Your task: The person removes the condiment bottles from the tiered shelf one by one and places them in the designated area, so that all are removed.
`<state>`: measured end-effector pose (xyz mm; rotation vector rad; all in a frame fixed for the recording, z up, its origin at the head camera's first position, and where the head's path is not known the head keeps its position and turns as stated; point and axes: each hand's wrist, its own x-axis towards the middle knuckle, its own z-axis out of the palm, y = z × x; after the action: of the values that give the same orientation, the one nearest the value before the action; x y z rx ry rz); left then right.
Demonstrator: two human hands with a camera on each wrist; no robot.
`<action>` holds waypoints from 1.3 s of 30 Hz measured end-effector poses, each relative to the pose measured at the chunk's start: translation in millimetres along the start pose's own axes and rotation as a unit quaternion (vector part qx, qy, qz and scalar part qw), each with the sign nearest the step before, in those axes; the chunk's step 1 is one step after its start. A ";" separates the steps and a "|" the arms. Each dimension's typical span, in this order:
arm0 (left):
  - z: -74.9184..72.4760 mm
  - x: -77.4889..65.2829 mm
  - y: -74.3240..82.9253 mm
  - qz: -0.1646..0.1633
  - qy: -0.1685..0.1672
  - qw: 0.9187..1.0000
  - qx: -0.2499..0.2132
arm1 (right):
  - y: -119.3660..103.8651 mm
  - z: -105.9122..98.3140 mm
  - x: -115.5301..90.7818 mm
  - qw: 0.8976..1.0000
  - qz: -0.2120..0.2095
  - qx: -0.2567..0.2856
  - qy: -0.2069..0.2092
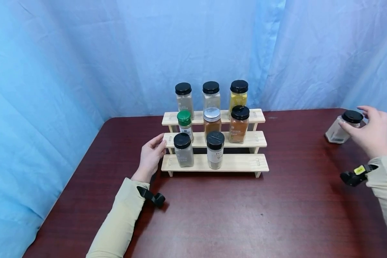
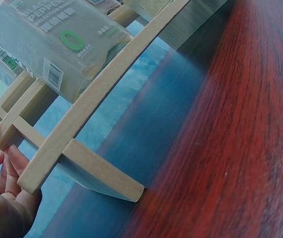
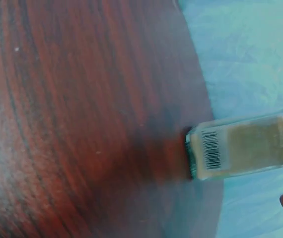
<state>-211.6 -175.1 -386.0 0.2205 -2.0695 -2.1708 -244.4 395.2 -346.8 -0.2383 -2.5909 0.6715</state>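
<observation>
On the right side of the table, my right hand [image 1: 375, 132] grips a glass spice jar [image 1: 338, 132] by its black lid, thumb on the near side. The jar is tilted; pale contents and a barcode label show in the right wrist view. My left hand [image 1: 151, 156] pinches the left end of the middle shelf of a three-tier wooden spice rack [image 1: 233, 163]. In the left wrist view its thumb and fingers [image 2: 17, 158] meet around that shelf end. On the bottom shelf stand a black-lidded grey jar [image 1: 185, 157] and a labelled shaker jar [image 1: 215, 157], with room at the right.
Behind them on the middle shelf are a green-capped jar [image 1: 185, 122], a silver-lidded jar [image 1: 212, 125] and an orange-brown pepper jar [image 1: 239, 129]. Three black-lidded jars, including a yellow one [image 1: 238, 100], line the top shelf. Blue curtains [image 1: 148, 53] surround the dark red table [image 1: 245, 215].
</observation>
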 end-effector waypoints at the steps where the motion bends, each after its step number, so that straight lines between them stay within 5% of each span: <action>1: 0.1 0.1 -0.1 0.002 0.000 1.000 0.000 | -2.1 -1.7 -0.2 1.000 0.000 -0.001 0.004; 7: 0.1 0.2 -0.7 0.001 0.003 1.000 -0.002 | -16.7 -10.9 -2.5 0.999 -0.013 0.004 0.030; 19: -0.3 0.6 -2.7 0.001 0.005 1.000 0.001 | -77.8 -12.2 -18.4 0.986 -0.077 0.120 0.083; 26: -0.4 1.3 -2.8 0.008 0.003 1.000 -0.002 | -120.2 -17.9 -32.7 0.949 -0.157 0.270 0.052; 32: -0.6 1.3 -2.6 0.010 0.006 1.000 0.000 | -156.1 -17.2 -49.9 0.927 -0.211 0.311 0.019; 39: 0.8 0.8 -2.0 0.011 0.007 1.000 -0.002 | -191.7 -7.8 -74.6 0.885 -0.277 0.374 -0.031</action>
<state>-212.6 -174.4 -388.0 0.2121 -2.0504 -2.1541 -185.0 212.1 -274.0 0.7434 -2.0772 1.3651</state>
